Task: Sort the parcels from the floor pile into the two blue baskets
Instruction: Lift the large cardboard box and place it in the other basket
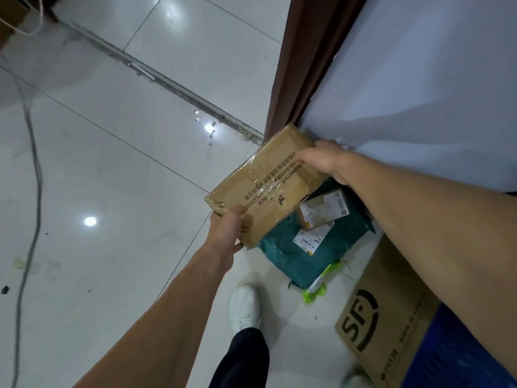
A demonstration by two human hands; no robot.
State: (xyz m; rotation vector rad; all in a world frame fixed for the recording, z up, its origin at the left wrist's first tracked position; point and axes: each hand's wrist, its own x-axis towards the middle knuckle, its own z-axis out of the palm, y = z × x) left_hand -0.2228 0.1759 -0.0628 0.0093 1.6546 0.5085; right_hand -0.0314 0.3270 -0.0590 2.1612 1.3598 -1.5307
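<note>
Sorting in progress. I am holding one brown box (265,186) in the air over the pile, near the wall. My left hand (226,231) is gripping its near corner, thumb on top, and my right hand (327,161) is clasping the far edge. A green bag (293,261) and a small parcel (321,211) are waiting on the floor below. An SF box (386,317) is leaning by something blue (461,359), probably a basket.

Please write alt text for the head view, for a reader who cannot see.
The left hand and right hand hold a taped cardboard box above a green mailer bag with a small labelled parcel on it, beside an SF carton.
</note>
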